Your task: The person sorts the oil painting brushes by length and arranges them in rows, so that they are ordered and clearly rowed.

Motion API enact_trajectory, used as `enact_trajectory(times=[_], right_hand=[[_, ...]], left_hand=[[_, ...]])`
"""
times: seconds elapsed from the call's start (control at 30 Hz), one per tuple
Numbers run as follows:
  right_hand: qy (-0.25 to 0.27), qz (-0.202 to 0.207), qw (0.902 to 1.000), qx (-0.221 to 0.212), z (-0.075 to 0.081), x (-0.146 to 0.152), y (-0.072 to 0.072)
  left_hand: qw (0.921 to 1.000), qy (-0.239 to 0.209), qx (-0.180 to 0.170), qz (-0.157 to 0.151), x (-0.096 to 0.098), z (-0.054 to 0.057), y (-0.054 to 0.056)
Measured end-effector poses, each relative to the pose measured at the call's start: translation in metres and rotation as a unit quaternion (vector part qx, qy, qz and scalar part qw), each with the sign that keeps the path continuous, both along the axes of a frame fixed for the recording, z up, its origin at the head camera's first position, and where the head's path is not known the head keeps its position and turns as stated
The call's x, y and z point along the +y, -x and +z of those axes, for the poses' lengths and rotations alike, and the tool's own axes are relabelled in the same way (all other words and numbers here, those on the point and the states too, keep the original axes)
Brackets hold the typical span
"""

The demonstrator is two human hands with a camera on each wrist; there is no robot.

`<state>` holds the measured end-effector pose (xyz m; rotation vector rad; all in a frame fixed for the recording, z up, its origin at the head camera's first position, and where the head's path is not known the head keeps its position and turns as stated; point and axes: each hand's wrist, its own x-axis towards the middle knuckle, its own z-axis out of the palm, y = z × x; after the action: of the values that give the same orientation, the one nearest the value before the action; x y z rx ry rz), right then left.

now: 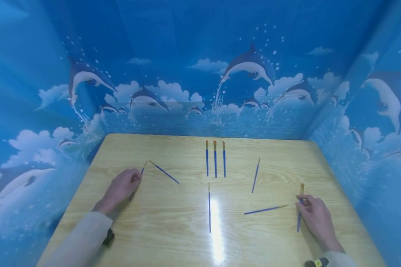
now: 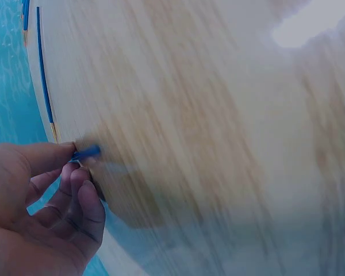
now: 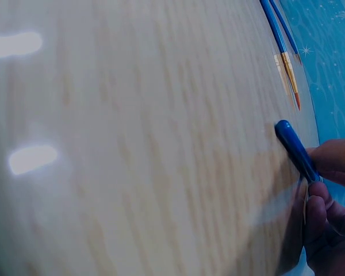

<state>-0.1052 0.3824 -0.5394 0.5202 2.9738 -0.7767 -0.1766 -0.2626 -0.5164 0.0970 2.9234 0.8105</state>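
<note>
At the table's left side my left hand (image 1: 123, 185) pinches a thin blue paintbrush (image 1: 142, 171) between thumb and fingers, its bristle end pointing away from me. In the left wrist view the handle end (image 2: 89, 153) pokes out from the fingertips. On the right, thumb and fingers of my right hand (image 1: 318, 219) grip another blue paintbrush (image 1: 299, 222), bristles away; its rounded handle end (image 3: 293, 144) shows in the right wrist view. Just right of the left hand lies a slanted paintbrush (image 1: 166, 173). Another paintbrush (image 1: 264, 210) lies sideways left of the right hand.
Three paintbrushes stand side by side in a row at the back: left (image 1: 207, 163), middle (image 1: 215, 163) and right (image 1: 224, 163). One paintbrush (image 1: 209, 211) lies lengthwise nearer me, another (image 1: 256, 176) tilted to the right. Dolphin-print sheeting (image 1: 173, 55) surrounds the wooden table (image 1: 160, 230).
</note>
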Motion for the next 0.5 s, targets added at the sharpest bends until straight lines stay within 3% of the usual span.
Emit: enact_trajectory(times=[0.17,0.5], right_hand=[[-0.001,0.000,1.0000,0.001,-0.001,0.000,0.000],[-0.006,0.014,0.9998,0.009,-0.003,0.004,-0.001]], left_hand=[[0.9998,-0.005,-0.016,0.011,-0.008,0.001,-0.003],[0.9998,0.017,-0.012,0.003,-0.017,0.009,-0.009]])
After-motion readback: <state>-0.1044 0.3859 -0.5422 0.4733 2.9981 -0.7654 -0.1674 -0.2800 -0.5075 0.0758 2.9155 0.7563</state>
